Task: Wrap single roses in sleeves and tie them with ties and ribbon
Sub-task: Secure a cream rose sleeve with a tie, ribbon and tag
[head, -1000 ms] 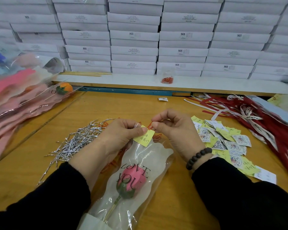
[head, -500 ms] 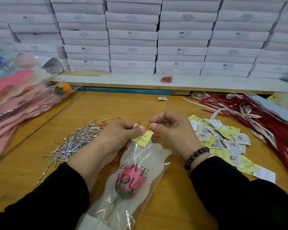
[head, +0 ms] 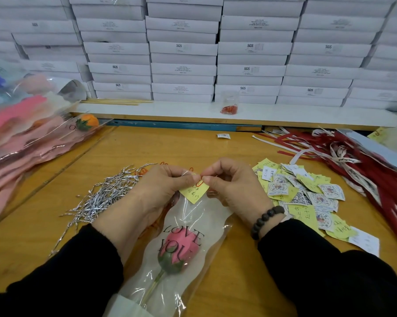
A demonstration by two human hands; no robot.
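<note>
Yellow paper note (head: 194,191), small and handwritten, sits pinched at its top edge between both hands, over the upper end of the frosted clear plastic sleeve (head: 206,216) printed "LOVE YOU". Inside the sleeve lies the pink artificial rose (head: 181,245), bud toward the hands, green stem running to the near edge of the yellow wooden table (head: 170,147).

Left hand (head: 163,188): thumb and forefinger closed together on the note and sleeve edge. Right hand (head: 234,184): thumb and forefinger tips clamped on a small red paper clip (head: 199,183) at the note's top; other fingers curled.

Change over the last second: very little. Both hands keep the same pinch at the same spot; the note has tilted slightly and the clip looks seated a touch further onto it, though it is too small to tell for sure. Rose and sleeve have not shifted.

Judgement: the rose is already sleeved; the step in hand is clipping the note to the sleeve mouth. Tying is not yet done: the heap of silver wire twist ties (head: 106,197) lies just left of the left hand, and the bundle of dark red ribbons (head: 364,170) lies well to the right, neither touched.
</note>
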